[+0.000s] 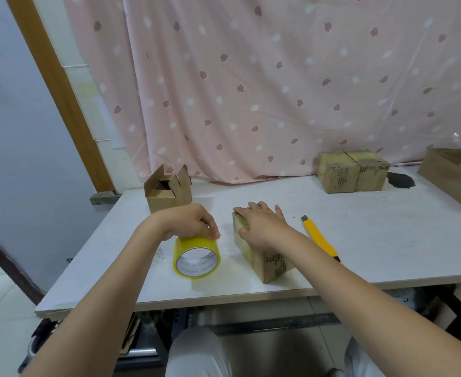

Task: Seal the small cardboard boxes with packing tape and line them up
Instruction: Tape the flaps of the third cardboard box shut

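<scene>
Hands work at a white tabletop [360,240], seen from above by the person doing the job. Right hand [262,227] lies flat, fingers straight, pressing down on the top of a small cardboard box [267,261] near the middle of the front edge. Yellowish tape already runs across that box's top and down its near side. Left hand [194,223] curls over a roll of yellow packing tape [196,258], gripping its upper rim; the roll stands on edge just left of the box, not touching it.

To finish this step well, I judge the flat palm should rub firmly along the tape from the centre outward, so no bubbles or lifted corners remain, while the roll stays parked clear of the box.

A yellow utility knife [320,239] lies just right of the box, angled toward the front edge. Two sealed boxes [353,171] stand touching, side by side, near the back right. An open box [168,190], flaps upright, waits at the back left corner. All the boxes are plain brown card with dark printed marks, worn and scuffed.
</scene>
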`<state>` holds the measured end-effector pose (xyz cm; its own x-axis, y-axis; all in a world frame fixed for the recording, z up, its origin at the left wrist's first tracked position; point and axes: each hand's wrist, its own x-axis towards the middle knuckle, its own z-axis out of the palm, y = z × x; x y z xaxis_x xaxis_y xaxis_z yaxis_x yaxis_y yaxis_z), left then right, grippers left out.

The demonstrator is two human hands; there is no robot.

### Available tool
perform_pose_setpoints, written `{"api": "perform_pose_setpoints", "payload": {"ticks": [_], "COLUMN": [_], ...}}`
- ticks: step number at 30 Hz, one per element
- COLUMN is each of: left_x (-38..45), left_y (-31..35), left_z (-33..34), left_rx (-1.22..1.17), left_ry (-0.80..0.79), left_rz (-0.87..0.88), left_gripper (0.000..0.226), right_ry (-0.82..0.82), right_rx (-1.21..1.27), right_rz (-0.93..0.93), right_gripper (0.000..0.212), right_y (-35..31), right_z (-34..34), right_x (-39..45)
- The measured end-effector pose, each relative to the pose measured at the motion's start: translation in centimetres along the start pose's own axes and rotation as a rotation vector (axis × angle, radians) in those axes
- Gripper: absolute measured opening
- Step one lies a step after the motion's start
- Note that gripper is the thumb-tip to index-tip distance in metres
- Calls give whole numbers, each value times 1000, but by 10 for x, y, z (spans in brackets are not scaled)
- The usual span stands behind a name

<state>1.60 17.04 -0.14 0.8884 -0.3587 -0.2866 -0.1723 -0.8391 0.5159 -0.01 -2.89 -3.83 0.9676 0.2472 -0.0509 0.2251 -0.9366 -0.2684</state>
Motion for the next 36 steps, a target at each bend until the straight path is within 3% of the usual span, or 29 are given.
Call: {"api": "perform_pose_setpoints", "payload": {"ticks": [5, 9, 16, 24, 31, 36], "left_x": [-17, -38, -25, -12, -15, -12], "left_y": [-17, -47, -20, 5, 5, 6], "left_z": [-26, -50, -7, 33, 56, 59], "left_rx": [301, 74, -377, -623, -651, -491], "left_ry": [99, 255, 399, 539, 585, 682], "left_rz": [-58, -52, 100, 156, 144, 140], "left_gripper": [14, 14, 11, 11, 13, 11], "right_ry": [19, 47, 124, 65, 63, 93], "right_rx": [-87, -88, 1, -69, -61, -41], "right_rz": [85, 78, 98, 220, 221, 226], "right_gripper": [69, 64, 61, 52, 50, 59], "right_y": [8, 11, 6, 7, 9, 15], "right_z": [1, 2, -9, -9, -13, -13], "right_x": [-7, -7, -8, -12, -6, -5]}}
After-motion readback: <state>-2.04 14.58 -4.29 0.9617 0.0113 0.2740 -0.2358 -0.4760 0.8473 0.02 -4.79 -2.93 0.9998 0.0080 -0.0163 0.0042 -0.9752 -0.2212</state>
